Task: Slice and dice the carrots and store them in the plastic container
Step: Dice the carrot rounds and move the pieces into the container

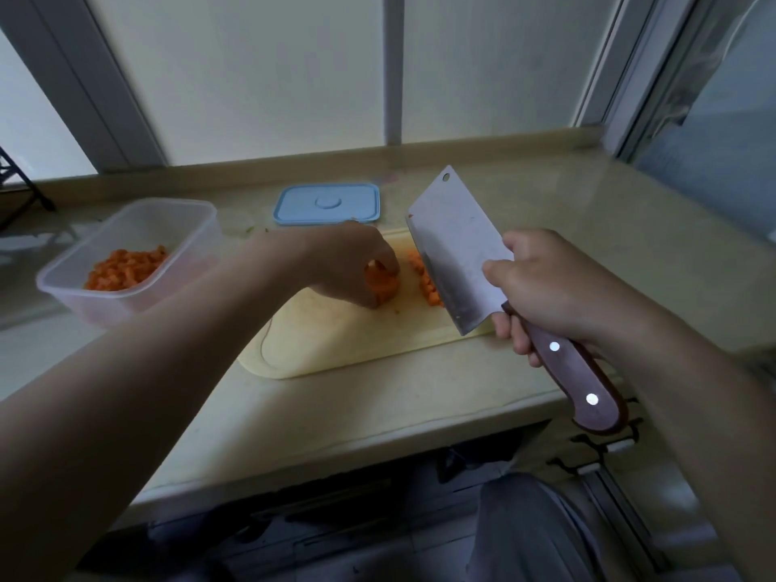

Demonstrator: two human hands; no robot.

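A carrot chunk is pinched on the cutting board by the curled left hand; the cleaver is gripped aloft by the right hand. A tucked claw is advised before the chop. At nine o'clock, the plastic container is part-filled with diced carrot; the blue lid is set at twelve.

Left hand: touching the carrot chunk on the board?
Touching. Head view: fingers of the left hand curl round the carrot chunk on the cutting board.

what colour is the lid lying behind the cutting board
Light blue; the lid shows best in the head view.
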